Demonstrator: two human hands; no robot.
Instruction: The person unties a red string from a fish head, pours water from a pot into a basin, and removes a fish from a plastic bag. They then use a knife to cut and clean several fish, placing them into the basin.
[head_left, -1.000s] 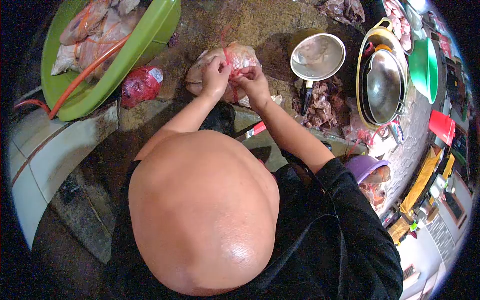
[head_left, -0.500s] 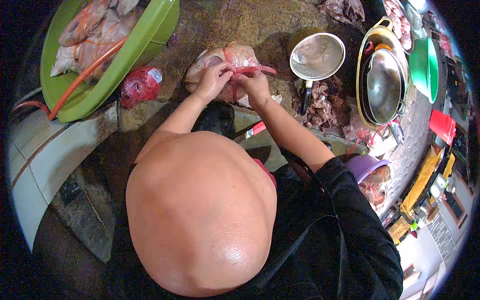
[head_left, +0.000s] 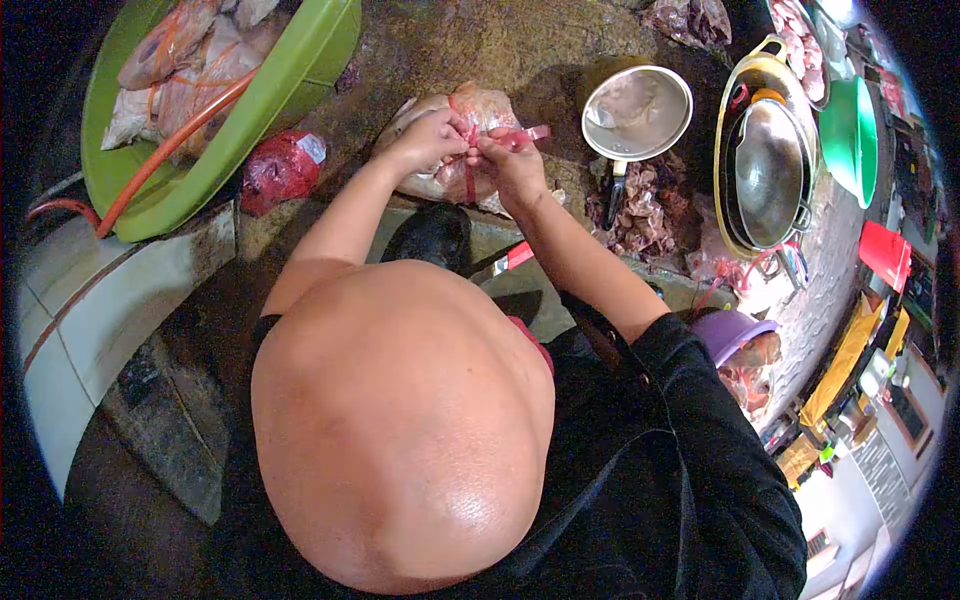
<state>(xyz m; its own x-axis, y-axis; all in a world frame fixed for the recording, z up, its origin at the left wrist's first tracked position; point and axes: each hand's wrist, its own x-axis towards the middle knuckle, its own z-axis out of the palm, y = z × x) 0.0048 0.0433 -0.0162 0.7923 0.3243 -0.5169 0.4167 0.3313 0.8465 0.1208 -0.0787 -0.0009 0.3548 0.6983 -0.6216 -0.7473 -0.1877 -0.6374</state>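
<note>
A bundle wrapped in clear plastic, seemingly meat (head_left: 488, 103), lies on the worn brown surface at the upper middle. Red plastic string (head_left: 471, 182) runs around it and crosses on top. My left hand (head_left: 435, 142) is closed at the crossing, fingertips pinching the string. Close beside it, my right hand (head_left: 514, 168) pinches the string too, and a loose end sticks out to the right past its fingers. The knot area is partly hidden by the fingers.
Left stands a green tub (head_left: 300, 95) with tied bundles and an orange hose (head_left: 170, 160); a red bag (head_left: 280, 172) sits beside it. Rightward are a saucepan (head_left: 637, 112), scraps (head_left: 650, 205), stacked pans (head_left: 770, 175) and a purple basin (head_left: 728, 332). A knife (head_left: 515, 258) lies below the bundle.
My left hand has shifted slightly right and up, and both hands now meet at the string crossing. Less of the string's loose end shows on the right.
</note>
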